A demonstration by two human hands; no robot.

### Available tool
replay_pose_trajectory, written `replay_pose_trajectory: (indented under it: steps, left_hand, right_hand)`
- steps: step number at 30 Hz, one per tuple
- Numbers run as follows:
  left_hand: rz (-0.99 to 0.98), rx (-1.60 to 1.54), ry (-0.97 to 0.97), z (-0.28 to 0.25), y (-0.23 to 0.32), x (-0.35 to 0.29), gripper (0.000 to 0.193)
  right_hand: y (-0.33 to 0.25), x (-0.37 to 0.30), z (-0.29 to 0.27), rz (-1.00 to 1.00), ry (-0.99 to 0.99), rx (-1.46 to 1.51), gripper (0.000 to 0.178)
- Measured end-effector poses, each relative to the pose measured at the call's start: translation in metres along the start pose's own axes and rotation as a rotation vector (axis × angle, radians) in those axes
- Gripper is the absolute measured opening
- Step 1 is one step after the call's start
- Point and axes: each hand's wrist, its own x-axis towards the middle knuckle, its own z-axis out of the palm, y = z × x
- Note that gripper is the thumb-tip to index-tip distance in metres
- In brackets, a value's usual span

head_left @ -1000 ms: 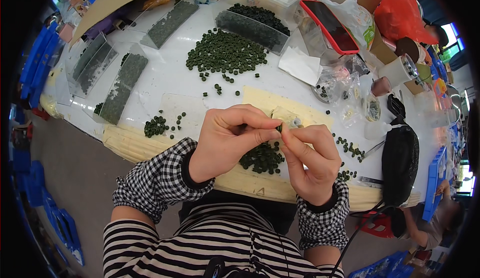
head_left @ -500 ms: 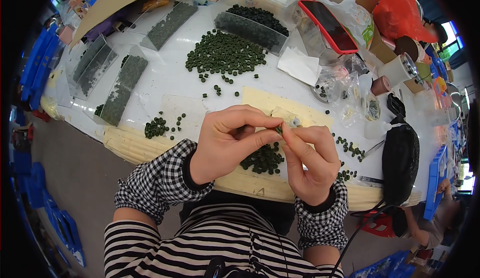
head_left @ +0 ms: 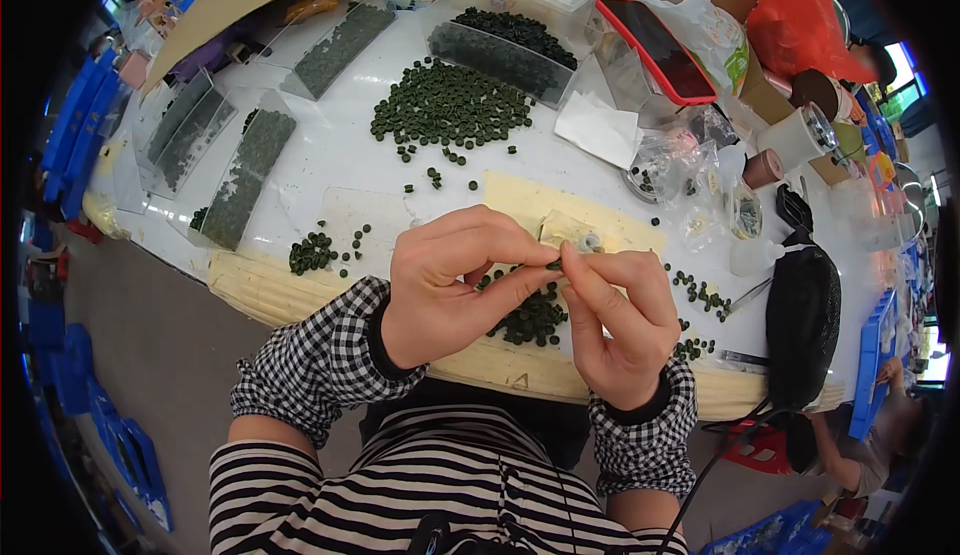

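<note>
- Left hand (head_left: 432, 290), right hand (head_left: 628, 325): fingertips pinched on one green part (head_left: 555, 265) between them, seemingly unfinished.
- Pile (head_left: 532, 321) below the hands: loose, probably left to do.
- Heap (head_left: 450, 105) well beyond: done or waiting, cannot tell.

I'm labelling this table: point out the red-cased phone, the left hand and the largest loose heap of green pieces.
Red-cased phone (head_left: 658, 52), head view: its dark screen.
Left hand (head_left: 438, 280), head view: its middle.
Largest loose heap (head_left: 450, 105), head view: its middle.
</note>
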Motion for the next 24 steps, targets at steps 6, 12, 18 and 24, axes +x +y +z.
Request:
replay_pose_trajectory:
  steps: [6, 12, 18, 24]
  left_hand:
    - [0.027, 0.052, 0.015, 0.000, 0.002, 0.000, 0.025]
    - [-0.370, -0.250, 0.066, 0.006, -0.007, -0.002, 0.013]
    - [-0.967, -0.822, 0.258, -0.002, -0.017, 0.014, 0.024]
    - [-0.989, -1.086, 0.242, -0.008, -0.031, 0.006, 0.035]
  right_hand:
    - [0.000, 0.000, 0.000, -0.005, -0.004, 0.000, 0.044]
    - [0.000, -0.001, 0.000, 0.036, 0.032, -0.044, 0.043]
    - [-0.002, -0.002, -0.002, 0.088, 0.052, -0.067, 0.042]
    - [-0.001, -0.002, -0.002, 0.088, 0.075, -0.076, 0.041]
